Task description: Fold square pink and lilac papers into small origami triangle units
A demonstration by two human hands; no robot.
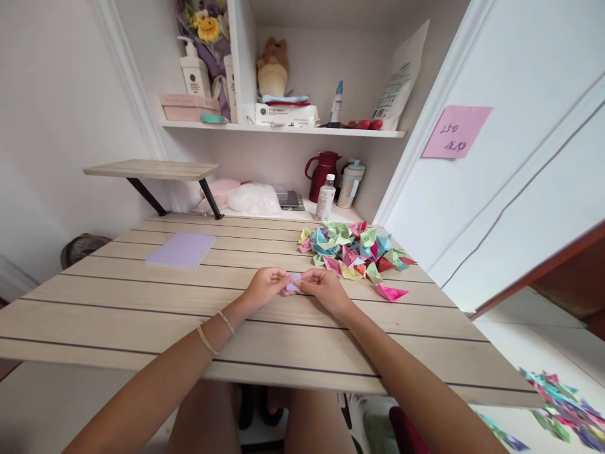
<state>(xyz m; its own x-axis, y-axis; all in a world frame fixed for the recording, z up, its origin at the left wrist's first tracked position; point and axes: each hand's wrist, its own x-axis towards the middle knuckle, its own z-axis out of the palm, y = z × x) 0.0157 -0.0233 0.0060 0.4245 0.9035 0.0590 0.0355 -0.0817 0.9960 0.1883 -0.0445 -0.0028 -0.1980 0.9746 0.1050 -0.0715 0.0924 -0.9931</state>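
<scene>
Forearms [410,383] extend over the table [265,343] to the left hand [265,287] and right hand [327,289], together pinching a small lilac paper [293,283] between them. Uneven thumb pressure might crease it askew; a rightward swing could scatter the nearby boats [350,255].

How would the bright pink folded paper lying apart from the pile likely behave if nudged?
The bright pink folded paper looks thin, so it is probably very light and apt to slide across the table. Its raised folds might flatten if pinched hard. Its pointed, angular shape makes rolling unlikely.
</scene>
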